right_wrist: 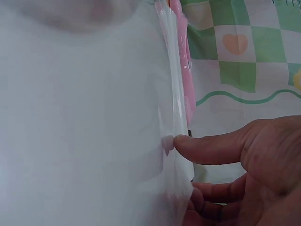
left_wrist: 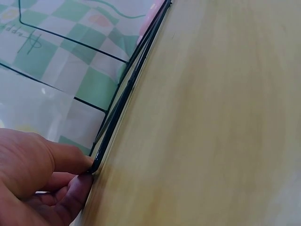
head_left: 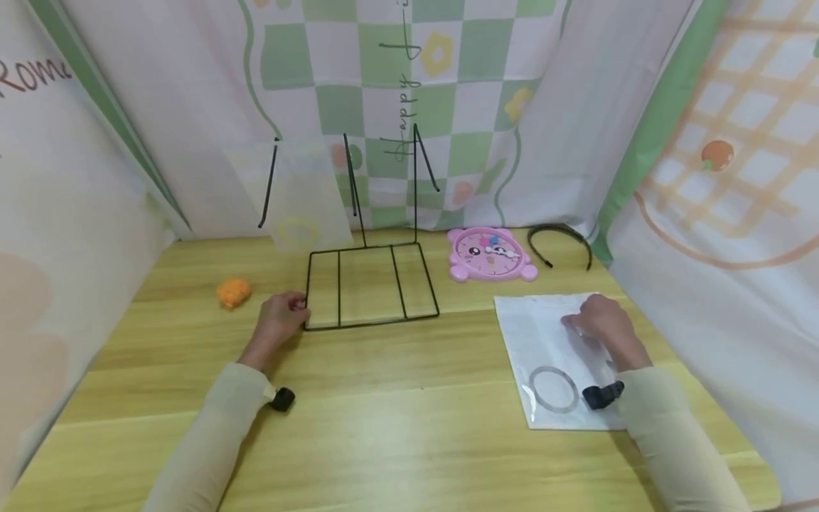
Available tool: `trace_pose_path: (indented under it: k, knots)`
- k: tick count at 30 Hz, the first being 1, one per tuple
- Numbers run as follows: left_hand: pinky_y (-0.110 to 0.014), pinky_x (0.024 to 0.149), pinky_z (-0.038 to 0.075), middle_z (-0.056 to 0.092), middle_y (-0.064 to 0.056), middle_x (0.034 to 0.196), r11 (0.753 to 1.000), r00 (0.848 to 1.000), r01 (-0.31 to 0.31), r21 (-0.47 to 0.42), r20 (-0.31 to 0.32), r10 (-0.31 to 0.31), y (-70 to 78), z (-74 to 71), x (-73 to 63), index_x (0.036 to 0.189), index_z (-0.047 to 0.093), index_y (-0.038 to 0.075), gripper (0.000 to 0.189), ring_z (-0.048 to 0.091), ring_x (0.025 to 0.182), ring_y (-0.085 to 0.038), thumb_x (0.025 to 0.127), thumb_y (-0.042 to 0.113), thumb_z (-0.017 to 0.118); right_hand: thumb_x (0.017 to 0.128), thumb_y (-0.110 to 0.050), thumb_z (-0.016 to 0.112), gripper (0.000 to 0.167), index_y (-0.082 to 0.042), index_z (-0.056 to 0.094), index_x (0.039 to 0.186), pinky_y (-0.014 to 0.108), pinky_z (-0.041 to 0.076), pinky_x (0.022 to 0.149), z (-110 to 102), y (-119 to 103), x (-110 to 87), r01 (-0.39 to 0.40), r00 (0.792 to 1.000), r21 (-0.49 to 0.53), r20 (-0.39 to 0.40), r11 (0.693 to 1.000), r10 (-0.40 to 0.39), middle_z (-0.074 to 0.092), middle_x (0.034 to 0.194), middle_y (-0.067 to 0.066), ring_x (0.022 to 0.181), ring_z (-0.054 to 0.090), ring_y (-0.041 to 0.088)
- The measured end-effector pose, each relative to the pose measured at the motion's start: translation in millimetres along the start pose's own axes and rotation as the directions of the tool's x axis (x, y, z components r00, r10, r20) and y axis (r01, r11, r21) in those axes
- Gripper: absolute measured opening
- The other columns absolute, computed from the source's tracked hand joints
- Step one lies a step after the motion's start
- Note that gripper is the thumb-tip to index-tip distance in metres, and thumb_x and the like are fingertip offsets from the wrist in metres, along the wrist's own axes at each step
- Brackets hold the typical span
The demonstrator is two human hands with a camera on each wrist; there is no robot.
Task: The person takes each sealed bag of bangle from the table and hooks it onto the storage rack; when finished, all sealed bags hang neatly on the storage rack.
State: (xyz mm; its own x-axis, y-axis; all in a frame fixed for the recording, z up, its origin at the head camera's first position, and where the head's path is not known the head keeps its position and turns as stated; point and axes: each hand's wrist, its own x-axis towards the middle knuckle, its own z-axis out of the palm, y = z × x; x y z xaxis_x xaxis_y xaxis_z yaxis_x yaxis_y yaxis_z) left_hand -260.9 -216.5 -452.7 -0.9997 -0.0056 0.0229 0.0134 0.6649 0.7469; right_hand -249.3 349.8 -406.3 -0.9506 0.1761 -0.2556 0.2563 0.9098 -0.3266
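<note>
A black wire rack (head_left: 367,326) with upright prongs at the back stands on the table. At its near left corner, my left hand (head_left: 279,318) pinches the frame between thumb and fingers; the left wrist view shows the same corner of the wire rack (left_wrist: 113,117) in the fingertips. To the right lies a flat white packet (head_left: 527,334) in a clear, glossy cover, with a grey ring shape on its lower part. My right hand (head_left: 604,323) grips the packet's far edge. In the right wrist view the thumb (right_wrist: 211,146) presses the packet's face, with the other fingers behind its edge.
Left of the rack sits a small orange crumpled item (head_left: 233,292). A pink animal-shaped clock (head_left: 470,267) and a dark headband (head_left: 561,229) lie at the back right. Behind the rack is a translucent sheet (head_left: 310,203). Printed curtains (head_left: 704,213) enclose the wooden table (head_left: 377,441).
</note>
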Motion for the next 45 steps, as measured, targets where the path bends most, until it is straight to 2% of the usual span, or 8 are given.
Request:
trace_pose_path:
  k: [7, 14, 21, 29, 33, 40, 42, 45]
  knots:
    - [-0.039, 0.082, 0.053, 0.067, -0.018, 0.104, 1.000, 1.000, 0.001, 0.013, 0.001, -0.001, -0.5, -0.4, -0.8, 0.127, 0.059, -0.007, 0.043, 0.061, 0.091, -0.027, 0.087, 0.007, 0.062, 0.095, -0.034, 0.061, 0.055, 0.010, 0.053, 0.126, 0.041, 0.049, 0.080, 12, -4, -1.2, 0.190, 0.973, 0.282, -0.180, 0.940, -0.143, 0.057, 0.120, 0.031, 0.102, 0.056, 0.039]
    - [-0.041, 0.084, 0.053, 0.067, -0.018, 0.103, 1.000, 1.000, -0.009, 0.016, 0.008, 0.009, -1.7, 0.5, 0.2, 0.126, 0.059, -0.009, 0.042, 0.062, 0.092, -0.028, 0.087, 0.006, 0.062, 0.098, -0.046, 0.053, 0.051, -0.001, 0.061, 0.120, 0.024, 0.044, 0.072, 19, -25, -6.0, 0.318, 0.925, 0.392, -0.329, 0.863, -0.192, 0.062, 0.112, 0.021, 0.091, 0.053, 0.019]
    - [-0.043, 0.089, 0.052, 0.067, -0.019, 0.104, 1.000, 1.000, -0.005, 0.016, 0.010, 0.005, -1.0, 0.9, -1.0, 0.128, 0.058, -0.008, 0.043, 0.061, 0.095, -0.029, 0.087, 0.006, 0.062, 0.097, -0.047, 0.054, 0.053, -0.003, 0.054, 0.126, 0.019, 0.051, 0.070, 18, -50, -14.6, 0.333, 0.934, 0.552, -0.303, 0.764, -0.189, 0.057, 0.124, 0.015, 0.086, 0.058, -0.002]
    - [-0.040, 0.086, 0.052, 0.066, -0.017, 0.105, 1.000, 1.000, 0.003, 0.015, 0.018, -0.003, -1.3, 0.2, 0.6, 0.129, 0.057, -0.008, 0.043, 0.060, 0.093, -0.026, 0.088, 0.007, 0.061, 0.095, -0.041, 0.060, 0.040, -0.007, 0.060, 0.115, 0.023, 0.053, 0.067, 22, -90, -36.1, 0.364, 0.931, 0.654, -0.272, 0.663, -0.242, 0.061, 0.096, -0.011, 0.082, 0.059, 0.004]
    - [-0.041, 0.087, 0.052, 0.066, -0.018, 0.105, 1.000, 1.000, 0.014, 0.010, 0.019, -0.014, -1.2, 0.5, 0.6, 0.129, 0.057, -0.008, 0.043, 0.060, 0.094, -0.027, 0.089, 0.007, 0.061, 0.095, -0.033, 0.064, 0.038, 0.002, 0.065, 0.110, 0.020, 0.046, 0.058, 25, -115, -49.1, 0.432, 0.902, 0.655, -0.305, 0.620, -0.306, 0.061, 0.082, -0.010, 0.071, 0.051, 0.005]
    - [-0.044, 0.090, 0.051, 0.066, -0.019, 0.106, 1.000, 1.000, -0.002, 0.028, 0.006, 0.002, -2.4, 1.8, 1.1, 0.129, 0.057, -0.008, 0.043, 0.061, 0.096, -0.030, 0.088, 0.006, 0.062, 0.094, -0.019, 0.066, 0.007, -0.014, 0.071, 0.093, 0.017, 0.043, 0.056, 33, -151, -61.3, 0.540, 0.831, 0.726, -0.383, 0.426, -0.403, 0.062, 0.077, -0.010, 0.067, 0.049, 0.003]
    - [-0.044, 0.089, 0.051, 0.067, -0.020, 0.105, 0.999, 1.000, -0.013, 0.035, 0.006, 0.013, -2.7, 1.8, 1.8, 0.128, 0.057, -0.008, 0.043, 0.061, 0.095, -0.030, 0.088, 0.006, 0.063, 0.093, -0.017, 0.067, 0.005, -0.017, 0.071, 0.090, 0.018, 0.042, 0.056, 33, -160, -64.7, 0.555, 0.819, 0.728, -0.394, 0.403, -0.416, 0.062, 0.077, -0.009, 0.067, 0.049, 0.004]
    - [-0.044, 0.088, 0.052, 0.067, -0.019, 0.103, 0.999, 1.000, -0.017, 0.034, -0.002, 0.017, -2.7, 1.0, 2.4, 0.127, 0.058, -0.008, 0.042, 0.061, 0.093, -0.029, 0.088, 0.004, 0.063, 0.094, -0.021, 0.066, 0.010, -0.012, 0.070, 0.094, 0.019, 0.044, 0.057, 33, -172, -69.1, 0.559, 0.814, 0.721, -0.382, 0.410, -0.437, 0.062, 0.080, -0.007, 0.069, 0.049, 0.006]
